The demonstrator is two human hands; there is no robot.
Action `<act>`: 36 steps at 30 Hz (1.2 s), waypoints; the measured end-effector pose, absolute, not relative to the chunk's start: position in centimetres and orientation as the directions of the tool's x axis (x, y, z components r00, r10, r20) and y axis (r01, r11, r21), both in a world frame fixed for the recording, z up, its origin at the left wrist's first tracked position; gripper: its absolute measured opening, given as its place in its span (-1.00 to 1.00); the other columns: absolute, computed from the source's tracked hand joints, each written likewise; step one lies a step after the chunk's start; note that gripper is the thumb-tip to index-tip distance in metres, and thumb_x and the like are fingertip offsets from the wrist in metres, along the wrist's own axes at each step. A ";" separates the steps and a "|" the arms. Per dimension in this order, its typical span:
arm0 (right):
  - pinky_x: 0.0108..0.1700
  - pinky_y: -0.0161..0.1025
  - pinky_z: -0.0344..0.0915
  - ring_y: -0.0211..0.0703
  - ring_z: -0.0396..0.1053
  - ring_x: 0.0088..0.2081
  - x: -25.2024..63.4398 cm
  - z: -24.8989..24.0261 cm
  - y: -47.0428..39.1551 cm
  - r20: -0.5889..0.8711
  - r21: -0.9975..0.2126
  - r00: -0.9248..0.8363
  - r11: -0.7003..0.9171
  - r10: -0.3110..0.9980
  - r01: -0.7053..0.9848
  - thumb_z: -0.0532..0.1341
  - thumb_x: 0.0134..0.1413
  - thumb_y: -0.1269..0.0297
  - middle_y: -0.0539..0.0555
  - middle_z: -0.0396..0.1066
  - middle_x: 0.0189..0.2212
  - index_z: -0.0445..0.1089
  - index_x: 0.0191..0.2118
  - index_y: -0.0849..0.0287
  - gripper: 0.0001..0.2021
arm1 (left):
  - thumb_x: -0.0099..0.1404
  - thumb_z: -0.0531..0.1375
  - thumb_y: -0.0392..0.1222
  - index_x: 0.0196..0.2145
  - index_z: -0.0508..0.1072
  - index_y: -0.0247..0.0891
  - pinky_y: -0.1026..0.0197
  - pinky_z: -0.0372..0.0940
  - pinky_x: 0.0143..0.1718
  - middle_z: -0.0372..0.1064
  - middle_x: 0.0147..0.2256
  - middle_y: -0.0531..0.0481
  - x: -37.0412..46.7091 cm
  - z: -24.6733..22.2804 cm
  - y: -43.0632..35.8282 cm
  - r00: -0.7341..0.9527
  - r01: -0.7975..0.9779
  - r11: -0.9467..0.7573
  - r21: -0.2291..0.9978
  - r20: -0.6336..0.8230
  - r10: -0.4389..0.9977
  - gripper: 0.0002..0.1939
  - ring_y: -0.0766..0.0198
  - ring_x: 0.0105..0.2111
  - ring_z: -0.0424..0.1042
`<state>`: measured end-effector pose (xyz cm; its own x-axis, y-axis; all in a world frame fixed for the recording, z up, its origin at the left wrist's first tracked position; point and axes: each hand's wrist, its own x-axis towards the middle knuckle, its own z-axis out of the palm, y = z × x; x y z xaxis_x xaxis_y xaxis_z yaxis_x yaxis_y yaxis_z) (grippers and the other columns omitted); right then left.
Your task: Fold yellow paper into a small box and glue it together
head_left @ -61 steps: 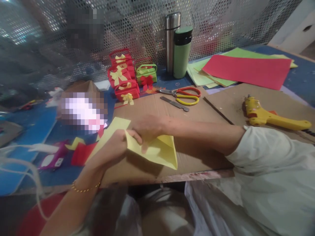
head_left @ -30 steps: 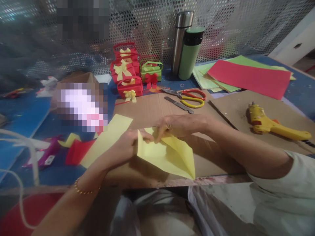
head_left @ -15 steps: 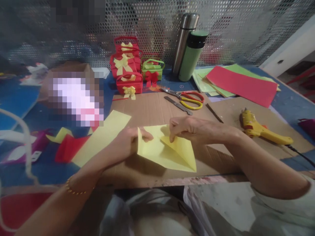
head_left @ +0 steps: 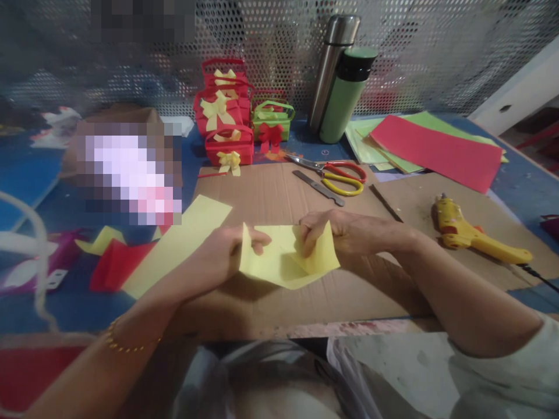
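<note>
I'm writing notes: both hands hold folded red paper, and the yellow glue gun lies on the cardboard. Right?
No, the folded paper in the left hand and right hand is yellow, not red, as the head view shows; the yellow glue gun does lie on the cardboard.

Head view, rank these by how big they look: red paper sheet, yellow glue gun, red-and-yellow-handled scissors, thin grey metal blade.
Largest to smallest:
red paper sheet
yellow glue gun
scissors
grey metal blade
</note>
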<state>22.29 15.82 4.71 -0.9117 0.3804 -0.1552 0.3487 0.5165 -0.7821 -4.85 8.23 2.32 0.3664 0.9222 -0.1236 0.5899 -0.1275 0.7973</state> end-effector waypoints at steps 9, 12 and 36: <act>-0.11 -0.28 0.38 -0.14 0.52 -0.18 22.1 5.1 16.8 -0.223 -0.722 -0.878 0.533 0.424 0.441 0.10 0.08 0.46 0.14 0.60 -0.21 0.57 -0.17 0.24 -0.70 | 0.25 0.16 -0.18 -0.23 0.59 -0.22 0.08 0.30 0.13 0.51 0.09 -0.10 -5.4 4.1 8.5 0.408 0.618 -0.095 0.780 -0.216 0.887 -0.78 0.07 0.04 0.47; -0.19 -0.28 0.39 -0.15 0.52 -0.26 21.5 5.3 17.3 -0.264 -0.718 -0.853 0.500 0.450 0.485 0.12 0.21 0.28 0.13 0.61 -0.30 0.57 -0.23 0.24 -0.73 | 0.23 0.15 -0.20 -0.21 0.61 -0.22 0.12 0.33 0.04 0.50 0.09 -0.11 -5.3 4.6 9.2 0.437 0.664 -0.124 0.737 -0.247 0.865 -0.74 0.11 -0.03 0.49; -0.31 -0.21 0.28 -0.19 0.38 -0.44 15.5 7.6 18.3 -0.771 -0.349 -0.558 0.528 0.307 0.774 0.48 -0.15 0.06 -0.01 0.37 -0.55 0.39 -0.51 0.24 -0.63 | -0.07 0.37 -0.12 -0.40 0.56 -0.21 0.25 0.26 -0.36 0.52 -0.45 0.06 -1.3 7.7 17.3 0.470 0.880 -0.225 0.418 -0.707 0.528 -0.78 0.24 -0.41 0.42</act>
<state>15.52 18.26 7.64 -0.5576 0.3072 -0.7711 0.7741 0.5279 -0.3494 -1.31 17.34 7.72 0.4704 0.5280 -0.7070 0.8803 -0.2252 0.4175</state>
